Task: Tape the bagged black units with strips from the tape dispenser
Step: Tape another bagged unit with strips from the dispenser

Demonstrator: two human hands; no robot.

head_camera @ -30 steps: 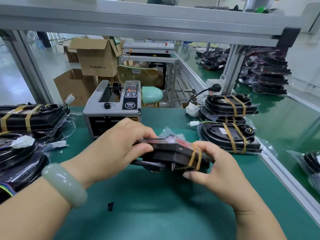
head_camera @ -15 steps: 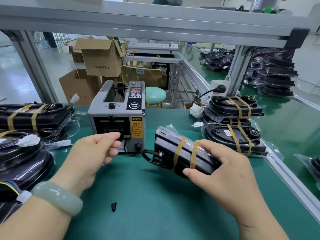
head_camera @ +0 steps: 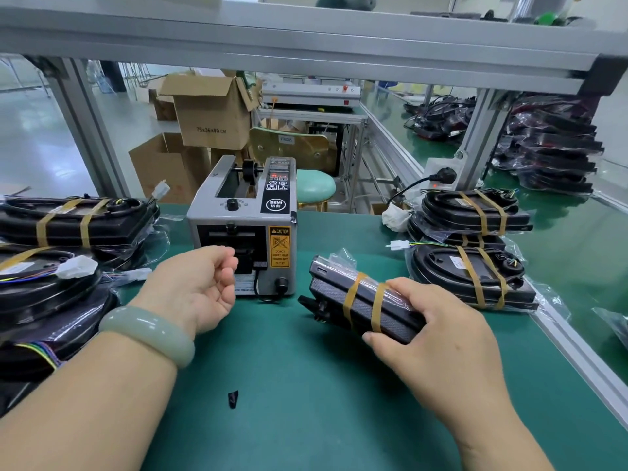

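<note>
**Bagged unit held just right of the tape dispenser; left hand at its outlet**

The bagged black unit [head_camera: 360, 305] is to the right of the tape dispenser [head_camera: 243, 226], close to its front corner, tilted, with its far end pointing toward the machine. Its lower end appears to touch the green mat [head_camera: 306, 419]. Two tan tape strips [head_camera: 351, 295] are wrapped around its middle, side by side over the clear bag.

The right hand [head_camera: 438, 331] grasps the near end of the unit, with the fingers wrapped over its upper face and the thumb along the near edge.

The left hand [head_camera: 197, 287] is at the dispenser's front outlet with the palm turned up. Its fingers are curled in and the fingertips are right at the slot. It cannot be told whether a strip is pinched between them. A pale green bracelet [head_camera: 149, 331] sits on that wrist.

Right of the dispenser and beyond the held unit is a stack of taped units [head_camera: 472, 215], each with two tan bands. Left of the dispenser is a second pile of units [head_camera: 74, 220], of which the top two show tan bands. In front of the dispenser, nearer the person, a small black scrap [head_camera: 233, 398] lies on the mat. Behind the dispenser are cardboard boxes [head_camera: 210, 110] and a green stool [head_camera: 314, 186].
</note>
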